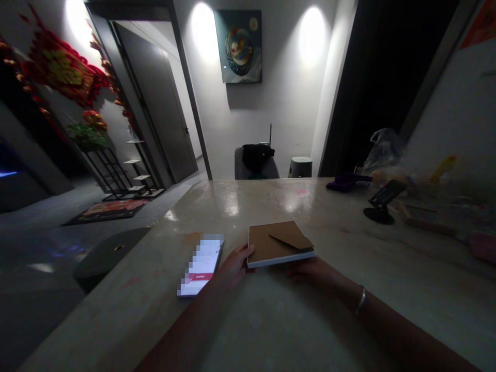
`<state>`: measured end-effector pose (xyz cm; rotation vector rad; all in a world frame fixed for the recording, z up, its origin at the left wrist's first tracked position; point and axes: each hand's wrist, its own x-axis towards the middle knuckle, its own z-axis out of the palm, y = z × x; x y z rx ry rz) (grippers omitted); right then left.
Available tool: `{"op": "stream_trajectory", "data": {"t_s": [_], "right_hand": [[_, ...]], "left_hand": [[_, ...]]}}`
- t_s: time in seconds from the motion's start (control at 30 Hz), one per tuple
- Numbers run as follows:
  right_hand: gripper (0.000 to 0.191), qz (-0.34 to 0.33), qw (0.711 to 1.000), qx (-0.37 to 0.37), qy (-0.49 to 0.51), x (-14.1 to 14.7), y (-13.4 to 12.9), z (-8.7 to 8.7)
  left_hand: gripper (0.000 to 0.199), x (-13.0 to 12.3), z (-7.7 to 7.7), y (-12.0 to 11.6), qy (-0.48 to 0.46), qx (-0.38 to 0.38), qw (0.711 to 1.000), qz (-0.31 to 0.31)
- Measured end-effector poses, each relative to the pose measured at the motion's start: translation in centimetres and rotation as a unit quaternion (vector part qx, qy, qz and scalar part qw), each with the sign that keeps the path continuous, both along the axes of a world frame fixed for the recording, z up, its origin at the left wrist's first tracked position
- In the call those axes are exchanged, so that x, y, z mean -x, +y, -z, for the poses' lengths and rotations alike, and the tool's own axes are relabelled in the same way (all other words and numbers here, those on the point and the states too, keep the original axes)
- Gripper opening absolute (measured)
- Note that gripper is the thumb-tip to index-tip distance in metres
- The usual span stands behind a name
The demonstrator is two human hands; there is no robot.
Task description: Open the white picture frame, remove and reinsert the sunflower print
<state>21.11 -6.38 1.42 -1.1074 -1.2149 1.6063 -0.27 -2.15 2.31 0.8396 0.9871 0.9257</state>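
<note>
Well in from the table's [251, 330] far and left edges, the left hand [235, 266] grips a flat box [267, 243], the right hand [310, 270] sits beneath, grip unclear, its flap [297, 242] seemingly lifted partway, not fully.

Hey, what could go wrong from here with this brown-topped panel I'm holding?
The slanted flap on the brown-topped panel might catch or bend. Your left hand is close to the phone and could nudge it. If your right hand, partly hidden, grips loosely, the panel could tip.
</note>
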Motion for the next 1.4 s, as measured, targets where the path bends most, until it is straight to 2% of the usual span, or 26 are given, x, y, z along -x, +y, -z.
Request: {"op": "stream_trajectory", "data": {"t_s": [0.1,0.17,0.27,0.33,0.4,0.47,0.53,0.67,0.77,0.87,1.13,1.4], "right_hand": [[0.021,0.051,0.996,0.022,-0.075,-0.8,0.7,0.2],[0.026,0.099,0.984,0.0,-0.149,-1.6,1.4,0.4],[0.027,0.19,0.94,-0.116,-0.259,-2.6,2.4,1.0],[0.022,0.22,0.903,-0.208,-0.304,-2.8,2.6,1.2],[0.022,0.203,0.887,-0.266,-0.318,-2.5,2.4,1.3],[0.026,0.161,0.881,-0.3,-0.328,-1.9,1.8,1.2],[0.031,0.133,0.864,-0.332,-0.355,-1.4,1.3,1.0],[0.039,0.136,0.835,-0.341,-0.411,-1.1,0.8,1.0],[0.038,0.141,0.834,-0.327,-0.422,-1.3,0.8,1.1],[0.039,0.146,0.838,-0.318,-0.419,-1.4,0.8,1.0],[0.043,0.143,0.858,-0.308,-0.385,-1.0,0.9,0.9],[0.033,0.149,0.854,-0.329,-0.376,-1.0,1.4,1.5]], "left_hand": [[0.02,0.2,0.1,0.2,-0.013,0.016,1.0,-0.022],[0.019,0.1,0.0,0.1,-0.019,0.023,0.999,-0.031],[0.02,-0.3,-0.5,-0.2,-0.045,0.023,0.998,-0.024],[0.022,-0.5,-0.8,-0.4,-0.063,0.019,0.998,-0.009],[0.022,-0.7,-0.9,-0.5,-0.069,0.013,0.998,0.004],[0.023,-0.8,-0.9,-0.6,-0.07,0.005,0.997,0.017],[0.027,-0.8,-0.8,-0.6,-0.073,-0.003,0.997,0.032],[0.045,-0.7,-1.0,-0.6,-0.099,-0.046,0.993,0.04],[0.056,-0.5,-1.2,-0.7,-0.116,-0.077,0.99,0.039],[0.059,-0.3,-1.1,-0.8,-0.115,-0.08,0.989,0.04],[0.052,-0.4,-0.7,-0.7,-0.106,-0.087,0.989,0.058],[0.047,-0.4,-0.9,-0.9,-0.11,-0.097,0.983,0.108]]}}
